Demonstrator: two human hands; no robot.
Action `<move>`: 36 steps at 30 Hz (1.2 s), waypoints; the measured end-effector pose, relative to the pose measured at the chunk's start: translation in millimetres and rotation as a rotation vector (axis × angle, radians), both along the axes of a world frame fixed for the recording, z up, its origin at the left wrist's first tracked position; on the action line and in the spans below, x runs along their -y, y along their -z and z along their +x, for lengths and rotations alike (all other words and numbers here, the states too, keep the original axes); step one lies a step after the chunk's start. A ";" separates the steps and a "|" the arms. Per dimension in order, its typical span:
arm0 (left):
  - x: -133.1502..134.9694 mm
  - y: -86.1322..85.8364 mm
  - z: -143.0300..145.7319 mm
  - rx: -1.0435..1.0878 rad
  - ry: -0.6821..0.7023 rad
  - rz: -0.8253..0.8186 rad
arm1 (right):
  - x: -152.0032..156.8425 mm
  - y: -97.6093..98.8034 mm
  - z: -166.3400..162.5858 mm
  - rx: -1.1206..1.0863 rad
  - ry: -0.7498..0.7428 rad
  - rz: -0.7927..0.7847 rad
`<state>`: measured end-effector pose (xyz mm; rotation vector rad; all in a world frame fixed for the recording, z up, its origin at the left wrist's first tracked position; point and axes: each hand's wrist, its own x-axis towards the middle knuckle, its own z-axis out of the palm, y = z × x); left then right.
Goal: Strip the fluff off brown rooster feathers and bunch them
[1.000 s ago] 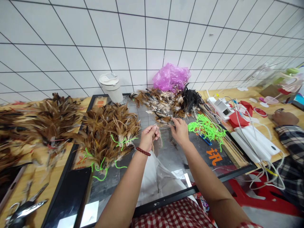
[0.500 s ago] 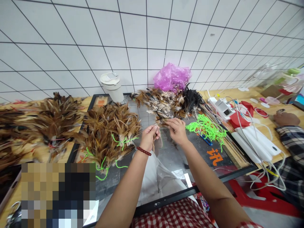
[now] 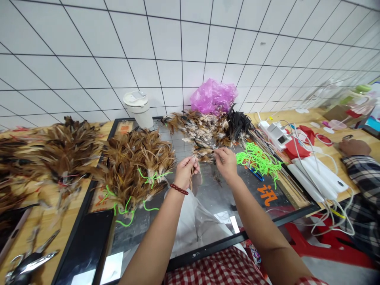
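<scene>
My left hand (image 3: 185, 172), with a dark red bead bracelet (image 3: 179, 189) at its wrist, is closed in a pinch on feathers (image 3: 191, 183); their brown ends hang below the fingers. To its right, my right hand (image 3: 227, 163) pinches what looks like a single feather (image 3: 213, 149) at the near edge of a loose feather pile (image 3: 204, 128). The fingers cover most of that feather. Bundles of brown feathers (image 3: 136, 158), some tied with bright green string, lie left of my hands. A tangle of green string (image 3: 258, 160) lies to the right.
A lidded cup (image 3: 139, 111) and a pink plastic bag (image 3: 213, 96) stand by the tiled wall. Scissors (image 3: 35, 261) and a black phone-like slab (image 3: 86, 245) lie front left. White power strips with cables (image 3: 320, 178) are at right, near another person's hand (image 3: 354, 147).
My right hand has shifted slightly right and its fingers have drawn into a tighter pinch by the pile. My left hand keeps its pinch. The view has shifted a little.
</scene>
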<state>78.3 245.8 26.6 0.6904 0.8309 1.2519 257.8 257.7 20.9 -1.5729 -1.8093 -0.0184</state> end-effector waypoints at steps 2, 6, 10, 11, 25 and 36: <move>-0.1 0.4 0.0 0.004 0.003 -0.001 | -1.4 1.6 -0.1 0.038 0.060 -0.045; -0.2 0.9 -0.2 0.011 0.004 -0.002 | -2.9 3.5 -2.8 0.077 0.169 -0.150; -0.3 1.0 -0.8 0.009 0.007 -0.010 | -2.6 3.5 -2.7 0.079 0.180 -0.196; -0.4 1.0 -0.9 0.007 0.008 -0.011 | -2.5 3.3 -1.9 0.069 0.174 -0.199; 0.5 1.1 -0.8 0.003 0.015 -0.013 | -21.3 13.6 4.7 -0.197 0.178 -0.082; 2.6 -4.4 1.5 -0.047 -0.016 -0.029 | 12.4 -30.6 0.0 0.150 -0.455 0.164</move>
